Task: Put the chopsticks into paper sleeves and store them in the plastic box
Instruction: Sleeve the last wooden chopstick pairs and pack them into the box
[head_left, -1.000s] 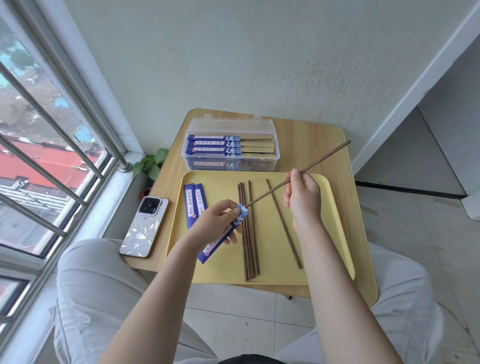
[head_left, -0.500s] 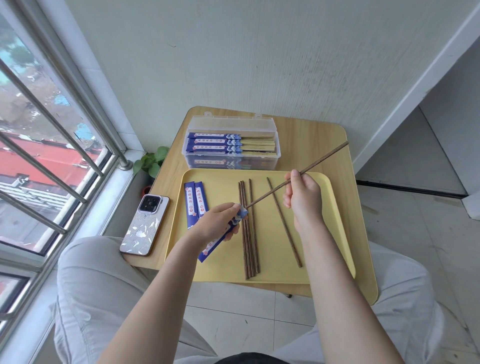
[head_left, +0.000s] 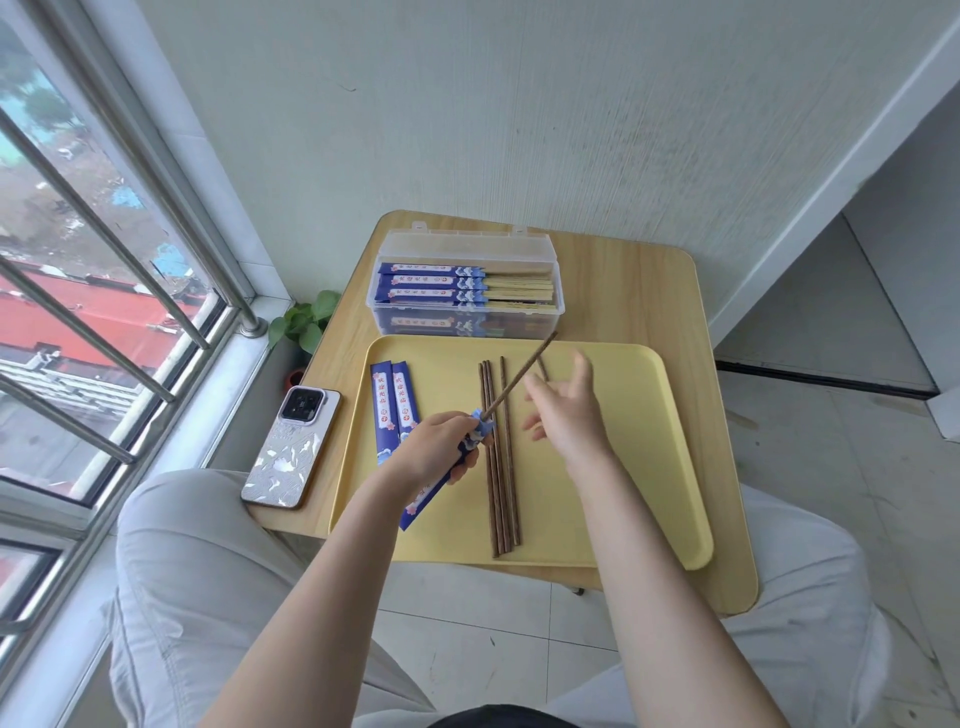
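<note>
A: Where's the chopstick (head_left: 519, 374)?
B: Over the yellow tray (head_left: 623, 519), one end inside the blue paper sleeve (head_left: 441, 483), which the left hand (head_left: 439, 449) grips

A: And the right hand (head_left: 563, 410)?
B: Fingers spread, holding nothing, just beside that chopstick; plastic box (head_left: 465, 283) sits beyond the tray

I can see printed characters running down the pale strip on each of the two blue paper sleeves (head_left: 393, 397) lying flat on the yellow tray (head_left: 623, 467), with a small round mark below them, but I cannot make out the individual characters with any certainty. The sleeves stacked in the clear plastic box (head_left: 467, 291) carry the same kind of print along their length, too small for me to read.
</note>
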